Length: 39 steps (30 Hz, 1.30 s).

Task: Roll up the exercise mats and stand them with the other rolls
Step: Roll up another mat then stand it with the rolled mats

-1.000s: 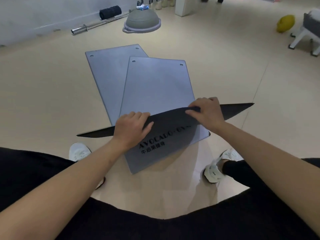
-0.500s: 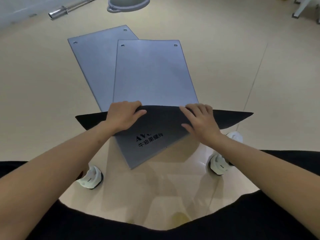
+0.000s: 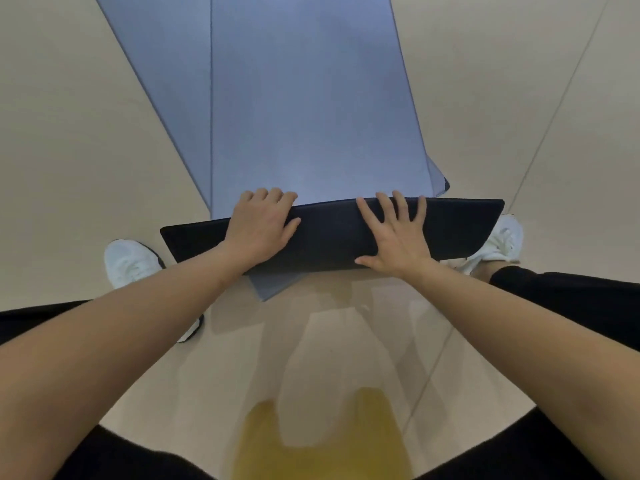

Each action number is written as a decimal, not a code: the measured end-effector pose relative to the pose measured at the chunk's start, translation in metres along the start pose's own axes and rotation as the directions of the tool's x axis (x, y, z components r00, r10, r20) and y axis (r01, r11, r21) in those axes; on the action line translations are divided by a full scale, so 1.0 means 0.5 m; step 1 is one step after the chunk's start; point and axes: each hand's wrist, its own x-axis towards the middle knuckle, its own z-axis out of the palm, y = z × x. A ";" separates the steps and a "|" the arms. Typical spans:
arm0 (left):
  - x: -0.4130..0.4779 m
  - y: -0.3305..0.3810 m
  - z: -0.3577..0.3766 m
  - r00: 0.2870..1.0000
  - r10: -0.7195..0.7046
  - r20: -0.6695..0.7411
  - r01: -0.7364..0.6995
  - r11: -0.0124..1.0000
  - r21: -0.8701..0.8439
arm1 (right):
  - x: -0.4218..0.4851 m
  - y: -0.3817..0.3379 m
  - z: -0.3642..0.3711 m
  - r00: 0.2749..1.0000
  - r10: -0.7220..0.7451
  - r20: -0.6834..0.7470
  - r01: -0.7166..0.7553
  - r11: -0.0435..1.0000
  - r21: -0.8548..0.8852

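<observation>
Your left grip curls over the folded-back black end of the top mat; your right grip presses flat on that fold, fingers spread. The top mat lies on the floor, overlapping a second mat; a white shoe stands just beside the fold's left end.

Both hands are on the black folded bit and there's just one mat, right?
No, two mats. The head view shows a second mat under the top mat. The left hand and right hand are on the black folded bit.
</observation>
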 end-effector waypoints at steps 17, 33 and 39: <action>-0.067 0.079 0.225 0.959 -0.057 0.279 0.041 0.997 0.064 | 0.025 0.008 0.121 0.976 -0.174 0.131 0.168 0.984 0.060; -0.039 0.052 0.207 0.805 0.052 0.592 0.082 0.977 -0.197 | -0.009 0.012 0.152 0.896 -0.281 0.344 0.214 0.952 0.220; -0.060 -0.009 0.183 0.638 0.118 0.761 0.099 0.967 -0.234 | -0.036 -0.055 0.149 0.842 -0.315 0.437 0.110 0.895 0.432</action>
